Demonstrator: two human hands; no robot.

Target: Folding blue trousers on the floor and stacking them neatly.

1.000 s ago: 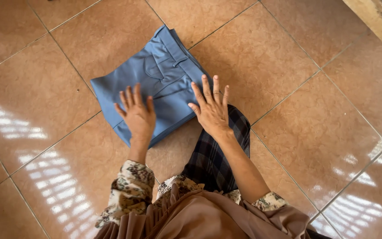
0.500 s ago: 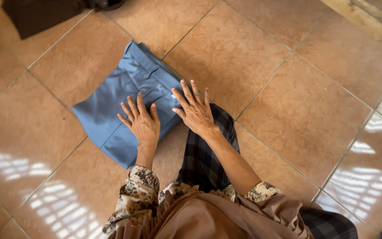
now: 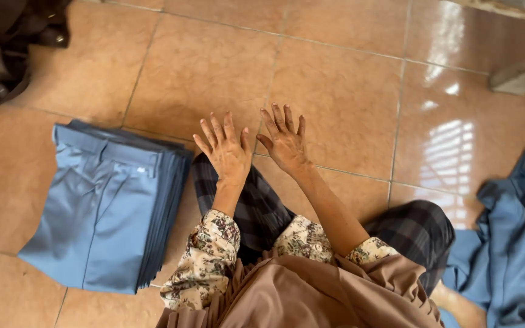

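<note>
On the tiled floor (image 3: 335,79) our left hand (image 3: 226,152) and right hand (image 3: 285,141) hover empty, fingers spread; folded blue trousers (image 3: 101,212) lie stacked at our left. We should keep palms flat and the stack's edges square

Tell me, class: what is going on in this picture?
A person sits on a tiled floor with both hands empty, fingers spread above the tiles. The left hand and right hand hold nothing. A folded stack of blue trousers lies to the person's left, apart from the hands. A loose heap of blue cloth lies to the right, and dark cloth at the top left.
</note>
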